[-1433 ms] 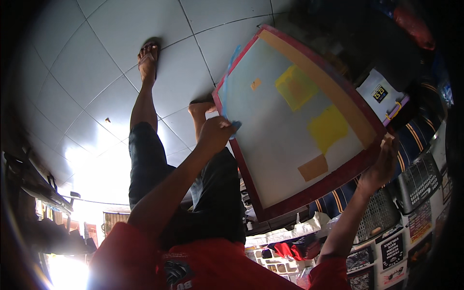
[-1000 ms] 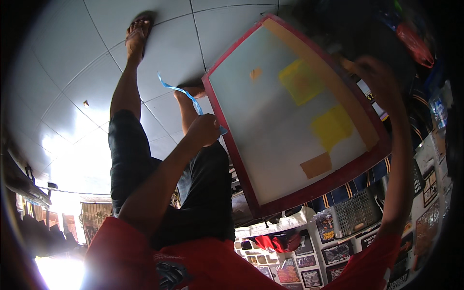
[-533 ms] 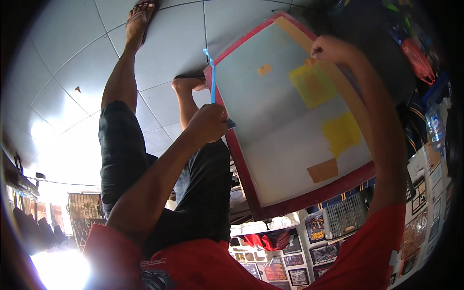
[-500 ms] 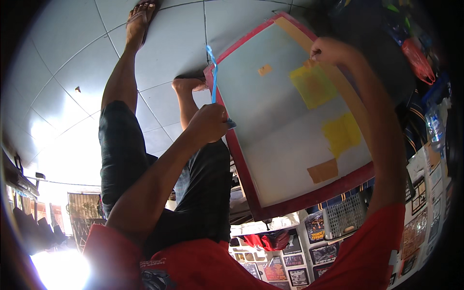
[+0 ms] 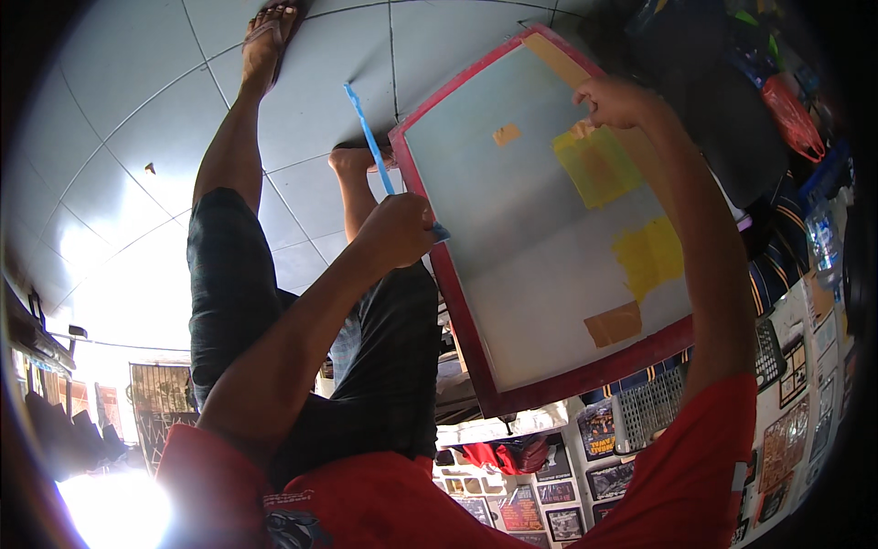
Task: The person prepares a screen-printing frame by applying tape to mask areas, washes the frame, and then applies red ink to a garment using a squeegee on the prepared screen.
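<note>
My left hand (image 5: 399,229) is closed at the left edge of a red-framed printing screen (image 5: 468,348). A narrow twisted blue strip (image 5: 368,137) rises from its fist, and a small dark blue end shows beside the fingers. Pale mesh fills the frame, with two yellow patches (image 5: 599,174) and brown tape pieces (image 5: 614,325) on it. At the upper right of the mesh, my right hand (image 5: 615,101) has its index finger and thumb apart, just above a small brown tape piece (image 5: 583,129) by the upper yellow patch. A long brown tape strip (image 5: 553,59) runs along the right side, partly behind my arm.
My legs stretch over grey floor tiles (image 5: 119,101), with one sandalled foot (image 5: 267,37) at the top. A grey plastic basket (image 5: 651,403) stands beyond the screen's lower edge. Red and clear plastic bags (image 5: 792,119) lie at the right. Framed pictures (image 5: 613,480) line the lower right.
My right hand has shifted slightly left and its fingers have parted. The blue strip's free end has swung left. The long tape strip's lower part is now behind my right arm.
</note>
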Action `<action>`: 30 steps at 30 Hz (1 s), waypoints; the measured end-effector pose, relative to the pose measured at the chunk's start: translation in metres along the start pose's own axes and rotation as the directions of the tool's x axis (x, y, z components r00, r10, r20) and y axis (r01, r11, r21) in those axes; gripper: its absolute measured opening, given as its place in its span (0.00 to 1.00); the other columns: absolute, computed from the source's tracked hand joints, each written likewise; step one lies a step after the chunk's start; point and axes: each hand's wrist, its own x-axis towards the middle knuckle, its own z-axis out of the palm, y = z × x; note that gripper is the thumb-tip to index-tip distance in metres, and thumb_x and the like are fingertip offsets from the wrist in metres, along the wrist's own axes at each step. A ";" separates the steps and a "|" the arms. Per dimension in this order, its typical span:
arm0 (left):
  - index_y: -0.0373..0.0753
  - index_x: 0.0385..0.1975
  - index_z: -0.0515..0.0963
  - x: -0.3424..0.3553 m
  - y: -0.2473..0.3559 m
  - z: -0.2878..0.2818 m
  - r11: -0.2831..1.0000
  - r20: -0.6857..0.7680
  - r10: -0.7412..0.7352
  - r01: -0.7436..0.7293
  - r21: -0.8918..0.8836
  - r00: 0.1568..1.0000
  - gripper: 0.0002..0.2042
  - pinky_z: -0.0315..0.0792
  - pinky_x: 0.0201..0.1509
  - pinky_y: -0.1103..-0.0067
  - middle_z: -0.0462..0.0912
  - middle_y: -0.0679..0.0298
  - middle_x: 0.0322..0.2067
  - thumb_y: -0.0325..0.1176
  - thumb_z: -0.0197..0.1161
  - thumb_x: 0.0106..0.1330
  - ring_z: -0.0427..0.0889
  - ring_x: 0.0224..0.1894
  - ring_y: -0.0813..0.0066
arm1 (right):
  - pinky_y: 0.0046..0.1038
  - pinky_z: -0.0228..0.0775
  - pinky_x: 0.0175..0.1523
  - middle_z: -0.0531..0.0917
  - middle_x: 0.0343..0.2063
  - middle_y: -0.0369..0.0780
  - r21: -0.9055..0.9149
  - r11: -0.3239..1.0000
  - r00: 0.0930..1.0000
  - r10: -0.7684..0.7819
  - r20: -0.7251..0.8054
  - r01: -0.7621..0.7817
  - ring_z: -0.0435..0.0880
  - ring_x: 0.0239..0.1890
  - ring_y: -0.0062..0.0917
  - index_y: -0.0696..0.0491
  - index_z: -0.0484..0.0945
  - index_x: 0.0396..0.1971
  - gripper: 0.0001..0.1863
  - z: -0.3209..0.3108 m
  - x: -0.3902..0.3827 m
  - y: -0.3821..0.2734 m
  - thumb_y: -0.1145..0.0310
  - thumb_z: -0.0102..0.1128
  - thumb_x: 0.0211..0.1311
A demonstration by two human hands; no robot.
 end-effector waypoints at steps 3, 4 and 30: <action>0.33 0.22 0.77 0.000 -0.001 0.000 1.000 -0.027 0.018 -0.019 -0.014 0.999 0.13 0.73 0.37 0.71 0.80 0.53 0.27 0.38 0.67 0.51 0.80 0.31 0.61 | 0.28 0.69 0.36 0.79 0.28 0.39 0.044 0.997 0.997 0.064 0.045 -0.066 0.79 0.33 0.25 0.58 0.70 0.46 0.24 0.001 -0.002 -0.008 0.74 0.65 0.46; 0.33 0.22 0.77 -0.001 -0.001 0.000 0.999 -0.040 0.033 -0.034 -0.018 0.999 0.13 0.73 0.37 0.71 0.80 0.53 0.27 0.38 0.67 0.51 0.80 0.31 0.61 | 0.28 0.69 0.36 0.79 0.29 0.39 0.033 0.997 0.996 0.073 0.049 -0.074 0.79 0.33 0.26 0.57 0.69 0.45 0.24 0.004 0.000 -0.004 0.74 0.65 0.46; 0.30 0.25 0.77 0.002 0.004 0.001 0.994 -0.029 0.008 -0.011 -0.110 1.000 0.08 0.73 0.36 0.69 0.80 0.50 0.25 0.28 0.61 0.47 0.81 0.31 0.59 | 0.31 0.70 0.44 0.78 0.37 0.43 -0.208 0.970 0.992 0.123 -0.037 -0.128 0.78 0.42 0.35 0.54 0.70 0.39 0.22 0.035 0.021 0.018 0.75 0.67 0.39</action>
